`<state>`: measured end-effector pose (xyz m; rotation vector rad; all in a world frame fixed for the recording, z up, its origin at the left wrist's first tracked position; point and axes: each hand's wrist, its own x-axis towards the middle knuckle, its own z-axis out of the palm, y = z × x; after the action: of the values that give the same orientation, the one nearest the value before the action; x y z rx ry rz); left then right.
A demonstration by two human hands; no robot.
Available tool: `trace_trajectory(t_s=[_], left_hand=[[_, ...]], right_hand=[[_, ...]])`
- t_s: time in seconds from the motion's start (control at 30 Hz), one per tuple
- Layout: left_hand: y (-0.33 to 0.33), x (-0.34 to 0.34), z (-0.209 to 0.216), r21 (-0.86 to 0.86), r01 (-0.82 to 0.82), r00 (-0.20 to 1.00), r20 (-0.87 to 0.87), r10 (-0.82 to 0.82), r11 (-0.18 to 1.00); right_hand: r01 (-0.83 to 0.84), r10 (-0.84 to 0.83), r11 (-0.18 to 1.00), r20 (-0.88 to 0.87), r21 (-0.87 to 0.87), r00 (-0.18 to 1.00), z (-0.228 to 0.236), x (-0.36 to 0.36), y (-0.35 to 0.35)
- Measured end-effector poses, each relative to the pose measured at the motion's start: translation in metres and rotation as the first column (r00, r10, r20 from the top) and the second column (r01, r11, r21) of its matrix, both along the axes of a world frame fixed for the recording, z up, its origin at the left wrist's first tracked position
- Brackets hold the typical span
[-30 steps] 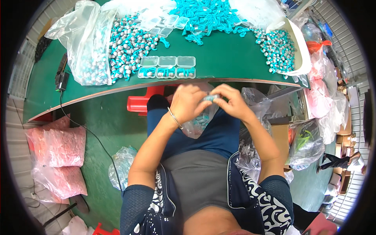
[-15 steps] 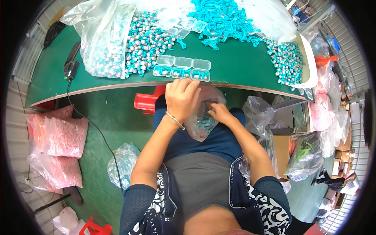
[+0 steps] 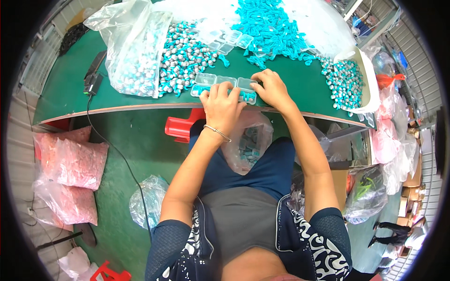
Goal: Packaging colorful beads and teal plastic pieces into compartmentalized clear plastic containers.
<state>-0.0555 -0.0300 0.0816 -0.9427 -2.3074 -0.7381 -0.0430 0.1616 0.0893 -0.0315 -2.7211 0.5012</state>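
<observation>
Three small clear plastic cases stand in a row near the table's front edge, lids raised behind them. Teal cords and grey-striped beads fill their trays; the rightmost plastic case (image 3: 249, 97) shows them best. My left hand (image 3: 219, 107) reaches over the row's front with bent fingers gripping it, hiding the middle case. At the right end, my right hand (image 3: 273, 90) has its thumb and index finger closed at the raised lid (image 3: 244, 84) of the rightmost case. On my lap, between my forearms, sits a clear bag (image 3: 253, 140) with filled cases inside.
Loose striped beads (image 3: 183, 61) and a clear bag of beads (image 3: 136, 70) lie at left on the green table (image 3: 61, 89). Teal cords (image 3: 269, 28) are heaped at the back. A white tub (image 3: 370, 89) of beads stands at right. A red stool (image 3: 180, 127) is below.
My right hand has left the bag on my lap and moved up to the rightmost case's lid. My left hand has shifted right and forward onto the cases.
</observation>
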Motion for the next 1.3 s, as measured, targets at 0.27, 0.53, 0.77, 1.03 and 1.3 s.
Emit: trace_trajectory(t_s=[0.27,0.53,0.77,1.03,1.3], left_hand=[[0.004,-0.003,0.008,-0.037,0.060,0.998,0.037,-0.058,0.998],[0.003,-0.010,0.010,-0.071,0.158,0.987,-0.009,-0.159,0.985],[0.007,-0.012,0.004,-0.066,0.213,0.974,-0.067,-0.217,0.975],[-0.005,-0.002,0.011,0.084,0.454,0.890,0.010,-0.456,0.887],[-0.010,0.010,0.011,0.320,0.539,0.803,0.083,-0.590,0.779]], right_hand=[[-0.167,0.160,0.984,-0.114,-0.054,0.980,0.017,0.007,-0.003],[-0.383,0.348,0.905,-0.197,-0.183,0.917,0.018,0.042,0.002],[-0.329,0.291,0.939,-0.284,-0.097,0.914,-0.001,0.051,-0.010],[-0.363,0.283,0.892,-0.293,-0.269,0.913,0.008,0.073,-0.009],[-0.383,0.320,0.898,-0.276,-0.217,0.906,0.019,0.092,-0.020]])
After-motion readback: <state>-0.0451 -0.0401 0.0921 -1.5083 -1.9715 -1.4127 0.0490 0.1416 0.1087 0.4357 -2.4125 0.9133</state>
